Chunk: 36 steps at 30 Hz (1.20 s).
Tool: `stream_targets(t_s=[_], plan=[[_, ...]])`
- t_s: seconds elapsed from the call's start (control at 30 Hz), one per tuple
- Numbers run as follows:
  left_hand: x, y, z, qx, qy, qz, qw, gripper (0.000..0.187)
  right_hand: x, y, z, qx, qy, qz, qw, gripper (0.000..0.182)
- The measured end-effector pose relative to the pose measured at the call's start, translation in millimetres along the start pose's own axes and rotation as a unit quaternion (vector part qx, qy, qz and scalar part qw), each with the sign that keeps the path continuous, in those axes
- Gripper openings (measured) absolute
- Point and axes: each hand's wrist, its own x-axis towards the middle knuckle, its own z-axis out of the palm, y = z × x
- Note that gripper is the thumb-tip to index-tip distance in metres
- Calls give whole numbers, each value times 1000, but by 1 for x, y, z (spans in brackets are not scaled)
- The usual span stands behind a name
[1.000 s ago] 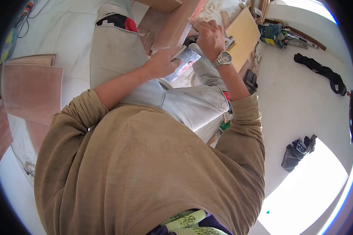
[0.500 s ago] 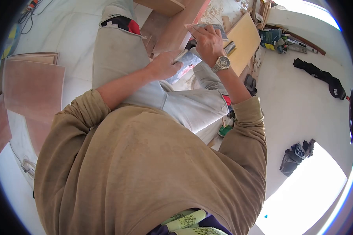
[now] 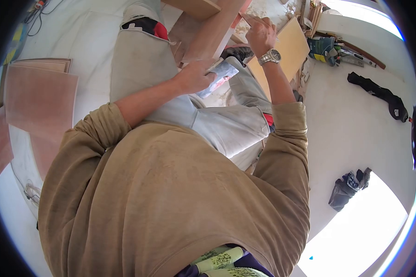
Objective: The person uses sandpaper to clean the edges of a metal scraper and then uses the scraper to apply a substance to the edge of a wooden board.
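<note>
My left hand (image 3: 194, 77) is closed around the near end of a flat, greyish scraper blade (image 3: 224, 75) with pinkish paste smeared on its face, held over my lap. Further out, my right hand (image 3: 262, 36), with a metal watch at the wrist, grips a thin, flat scraper (image 3: 247, 19). Only a reddish corner of that scraper shows, as the fingers cover the rest. It sits right by the red-edged end of a long wooden panel (image 3: 212, 34) lying beyond my knees.
A pale yellow board (image 3: 289, 48) lies right of my foot, near a dark shoe (image 3: 238, 53). Reddish-brown sheets (image 3: 41, 99) are stacked at the left. A tool bag (image 3: 322, 51), a black cloth item (image 3: 379, 92) and dark gloves (image 3: 349, 189) lie to the right.
My right hand has moved away from the left hand, outward and slightly right, turning its scraper so less of the blade shows. The left hand and its scraper have barely moved.
</note>
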Motion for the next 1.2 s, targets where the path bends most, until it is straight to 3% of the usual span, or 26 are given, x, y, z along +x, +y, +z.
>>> stream_targets(t_s=[0.17,0.53,0.63,0.83,1.03,1.2], plan=[[2,-5,1,45,-8,-7,999,48,-21,-14,-11,13,-7,-48,999,53],[3,-7,0,2,8,38,999,39,-46,-54,-39,39,-44,-81,995,54],[1,-1,-1,3,3,25,1000,38,-38,-46,-31,0,11,-64,998,52],[1,0,0,15,12,19,1000,38,-54,-66,-32,57,1,-117,991,52],[0,1,2,43,26,11,999,38,-24,-25,-17,10,41,-27,999,49],[2,-8,3,20,27,16,999,37,-35,-34,-15,25,10,-45,999,49]])
